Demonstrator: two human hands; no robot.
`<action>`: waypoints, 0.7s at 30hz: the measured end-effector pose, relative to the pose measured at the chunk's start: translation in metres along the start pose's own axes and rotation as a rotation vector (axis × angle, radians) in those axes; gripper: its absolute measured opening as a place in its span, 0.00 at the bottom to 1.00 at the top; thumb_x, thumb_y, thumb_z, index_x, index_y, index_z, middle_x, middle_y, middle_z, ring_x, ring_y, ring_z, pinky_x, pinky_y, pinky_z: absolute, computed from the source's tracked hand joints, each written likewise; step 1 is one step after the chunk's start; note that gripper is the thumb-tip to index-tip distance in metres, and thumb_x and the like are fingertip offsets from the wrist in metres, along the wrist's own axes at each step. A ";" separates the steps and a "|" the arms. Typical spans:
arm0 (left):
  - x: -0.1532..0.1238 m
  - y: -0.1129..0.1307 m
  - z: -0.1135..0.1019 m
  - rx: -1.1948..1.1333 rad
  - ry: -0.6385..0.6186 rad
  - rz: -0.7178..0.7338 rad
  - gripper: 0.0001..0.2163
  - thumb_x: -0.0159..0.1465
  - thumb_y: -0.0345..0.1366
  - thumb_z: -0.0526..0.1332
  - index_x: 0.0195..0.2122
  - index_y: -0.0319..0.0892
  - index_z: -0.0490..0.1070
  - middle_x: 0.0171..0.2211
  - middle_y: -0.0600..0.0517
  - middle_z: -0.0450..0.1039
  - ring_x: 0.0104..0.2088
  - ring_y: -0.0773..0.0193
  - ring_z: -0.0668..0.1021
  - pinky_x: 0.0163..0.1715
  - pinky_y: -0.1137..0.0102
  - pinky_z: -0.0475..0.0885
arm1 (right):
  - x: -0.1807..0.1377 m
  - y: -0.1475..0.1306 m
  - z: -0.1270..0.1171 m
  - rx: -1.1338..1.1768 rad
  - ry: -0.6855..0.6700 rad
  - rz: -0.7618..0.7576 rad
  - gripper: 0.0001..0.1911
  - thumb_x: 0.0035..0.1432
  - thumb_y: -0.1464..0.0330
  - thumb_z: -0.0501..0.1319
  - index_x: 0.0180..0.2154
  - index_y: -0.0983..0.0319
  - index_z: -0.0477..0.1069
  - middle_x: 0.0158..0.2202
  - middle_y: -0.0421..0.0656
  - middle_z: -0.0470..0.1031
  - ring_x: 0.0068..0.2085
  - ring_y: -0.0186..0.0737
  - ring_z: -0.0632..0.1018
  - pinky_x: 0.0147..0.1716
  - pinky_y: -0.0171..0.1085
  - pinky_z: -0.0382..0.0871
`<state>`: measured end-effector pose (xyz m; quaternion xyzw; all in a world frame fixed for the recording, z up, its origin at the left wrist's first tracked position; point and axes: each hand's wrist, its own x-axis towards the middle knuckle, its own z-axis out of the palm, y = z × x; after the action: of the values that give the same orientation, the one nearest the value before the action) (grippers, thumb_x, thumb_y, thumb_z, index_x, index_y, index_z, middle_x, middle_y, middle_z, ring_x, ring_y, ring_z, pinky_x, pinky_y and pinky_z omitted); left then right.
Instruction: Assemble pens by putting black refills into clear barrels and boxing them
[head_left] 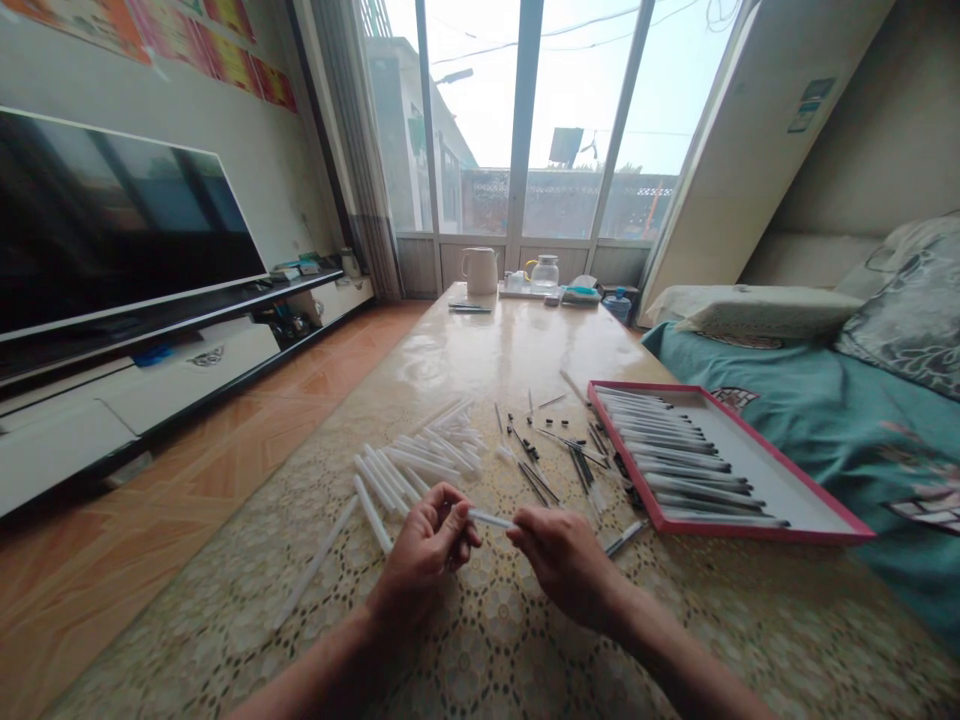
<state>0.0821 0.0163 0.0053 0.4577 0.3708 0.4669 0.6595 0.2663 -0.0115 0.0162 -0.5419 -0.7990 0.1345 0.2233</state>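
Note:
Both of my hands hold one white pen barrel (491,519) level above the table. My left hand (424,555) pinches its left end with curled fingers. My right hand (566,562) grips its right end. Just beyond my hands lies a pile of several white pen barrels (416,463). To the right of that pile are scattered dark refills and small caps (551,455). A red-rimmed tray (821,497) with several finished pens lying side by side sits at the right.
The table (480,350) has a lace-patterned cover. At its far end stand a white jug (480,270) and a glass teapot (545,272). A TV (112,225) on a low unit is at the left, a teal-covered couch (862,440) at the right.

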 end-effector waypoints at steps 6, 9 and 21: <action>-0.002 0.000 0.002 0.054 -0.025 0.034 0.16 0.56 0.47 0.64 0.29 0.42 0.62 0.17 0.56 0.72 0.14 0.76 0.65 0.13 0.80 0.54 | 0.004 0.005 -0.004 0.344 -0.102 0.065 0.16 0.61 0.65 0.53 0.25 0.63 0.71 0.21 0.37 0.67 0.25 0.30 0.67 0.26 0.30 0.54; -0.003 0.001 0.003 0.067 -0.021 0.023 0.16 0.56 0.47 0.64 0.30 0.42 0.61 0.18 0.57 0.72 0.14 0.76 0.65 0.14 0.80 0.55 | 0.005 0.005 -0.005 0.430 -0.159 0.081 0.17 0.61 0.65 0.52 0.25 0.64 0.72 0.18 0.36 0.64 0.22 0.29 0.64 0.24 0.29 0.54; -0.001 0.011 0.008 0.059 0.165 0.022 0.23 0.56 0.49 0.62 0.47 0.40 0.61 0.19 0.56 0.72 0.15 0.73 0.65 0.13 0.79 0.57 | 0.010 0.032 -0.038 0.041 0.189 0.211 0.14 0.63 0.68 0.47 0.46 0.62 0.67 0.27 0.42 0.74 0.28 0.38 0.74 0.27 0.33 0.59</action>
<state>0.0863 0.0146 0.0183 0.4410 0.4323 0.4990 0.6080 0.3077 0.0084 0.0365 -0.6284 -0.7101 0.1219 0.2934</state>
